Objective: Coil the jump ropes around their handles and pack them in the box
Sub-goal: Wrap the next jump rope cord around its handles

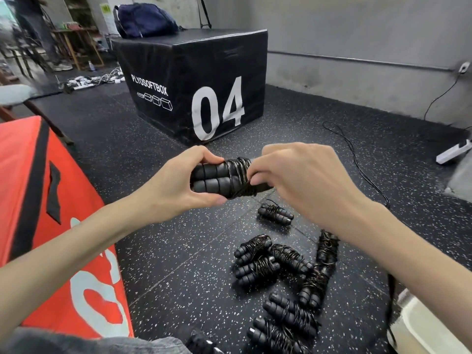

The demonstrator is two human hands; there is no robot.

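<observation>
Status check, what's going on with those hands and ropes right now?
Left hand grips the paired handles. Right hand pinches the cord coil. Coiled ropes lie on the floor, none boxed. Nothing in the way.

Count, this moment. Hands: two, a left hand [176, 182] and a right hand [298, 180], both on one coiled jump rope [224, 178], its two foam handles side by side with cord wound round them.

Coiled ropes on the floor [166, 264]: eight that I can make out. One lone bundle [275, 212] apart from the rest; seven in the cluster [283, 284] below it, partly overlapping, so the tally is uncertain.

Plyo boxes: two, one black box [194, 80] marked 04 and one orange box [46, 226].

Bags: one dark bag [144, 20].
</observation>
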